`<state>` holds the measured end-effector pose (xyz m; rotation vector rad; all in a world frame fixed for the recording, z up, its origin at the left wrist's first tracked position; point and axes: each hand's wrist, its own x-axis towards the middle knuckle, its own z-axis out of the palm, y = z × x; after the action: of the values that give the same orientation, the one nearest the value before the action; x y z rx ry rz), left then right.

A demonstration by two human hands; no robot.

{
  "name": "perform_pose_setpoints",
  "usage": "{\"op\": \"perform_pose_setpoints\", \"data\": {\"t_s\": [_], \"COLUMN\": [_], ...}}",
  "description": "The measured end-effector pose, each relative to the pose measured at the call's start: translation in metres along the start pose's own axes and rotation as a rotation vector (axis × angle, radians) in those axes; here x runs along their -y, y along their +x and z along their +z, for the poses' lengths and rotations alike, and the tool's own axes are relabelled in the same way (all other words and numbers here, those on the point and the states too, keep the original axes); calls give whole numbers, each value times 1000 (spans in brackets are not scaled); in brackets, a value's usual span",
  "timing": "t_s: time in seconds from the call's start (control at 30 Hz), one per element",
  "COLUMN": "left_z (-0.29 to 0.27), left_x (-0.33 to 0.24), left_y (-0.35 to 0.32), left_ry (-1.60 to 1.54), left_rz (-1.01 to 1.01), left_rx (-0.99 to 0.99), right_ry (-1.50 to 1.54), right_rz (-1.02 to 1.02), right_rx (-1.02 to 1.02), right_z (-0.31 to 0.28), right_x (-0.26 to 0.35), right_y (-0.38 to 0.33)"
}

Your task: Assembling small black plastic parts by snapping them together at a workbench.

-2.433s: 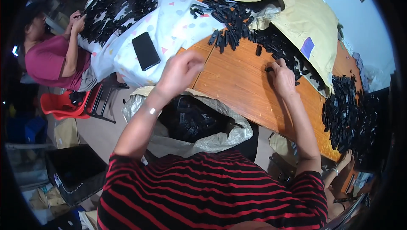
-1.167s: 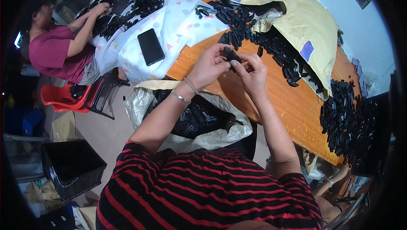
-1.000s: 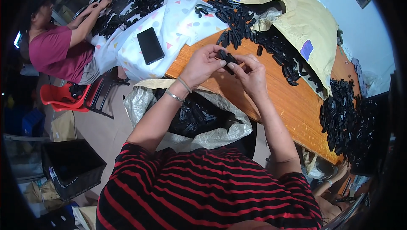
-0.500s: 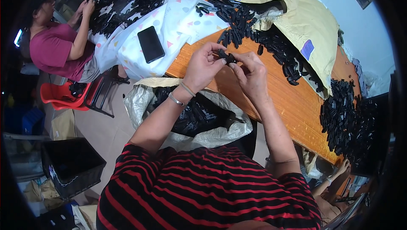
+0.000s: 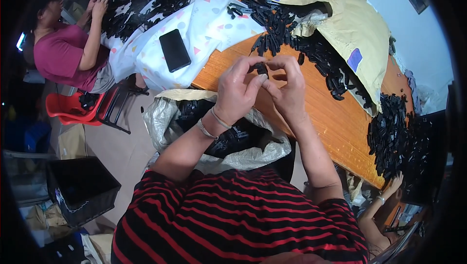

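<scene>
Wooden table (image 5: 323, 125): loose black pieces (image 5: 273, 29), tan sack (image 5: 340, 21), patterned white sheet (image 5: 210, 23).

Small black part (image 5: 261, 68), plastic-looking and partly hidden. It is lying near 1 o'clock in the view, over the wooden tabletop (image 5: 328, 130), within the joint grip of two hands: the left hand (image 5: 237, 88) is holding it from 8 o'clock, the right hand (image 5: 288, 88) from 4 o'clock. Its visible portion is slanting roughly from 11 toward 5 o'clock. The thumbs are meeting at its 5 o'clock end; fingers are concealing its full outline, leaving its number of pieces unclear.
</scene>
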<state>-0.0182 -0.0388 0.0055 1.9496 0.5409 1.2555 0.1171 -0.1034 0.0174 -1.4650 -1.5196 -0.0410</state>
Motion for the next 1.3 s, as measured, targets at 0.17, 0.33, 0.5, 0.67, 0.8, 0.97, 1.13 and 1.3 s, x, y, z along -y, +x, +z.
{"op": "perform_pose_setpoints", "data": {"t_s": [0.17,0.33,0.5,0.67,0.8,0.97,1.13,1.3], "left_z": [0,-3,-8,-56,-85,-43,25,56], "left_x": [-10,-4,4,-12,-5,41,102,123], "left_y": [-1,-5,-7,-11,-12,35,93,106], "left_ry": [-101,-127,-226,-202,-32,81,505,784], "left_rz": [-56,-110,-216,-454,-371,-318,-247,-310], "left_rx": [34,66,69,244,628,307,314,392], "right_ry": [342,260,288,357,397,-299,-681,-715], "right_rz": [261,247,339,348,428,454,463,373], "right_rx": [121,123,183,590,576,207,211,353], "right_z": [5,16,22,6,-15,-39,-33,-33], "right_x": [-11,-18,-9,15,-11,-106,-142,-160], "right_y": [-11,-15,-16,-20,-15,5,21,25]}}
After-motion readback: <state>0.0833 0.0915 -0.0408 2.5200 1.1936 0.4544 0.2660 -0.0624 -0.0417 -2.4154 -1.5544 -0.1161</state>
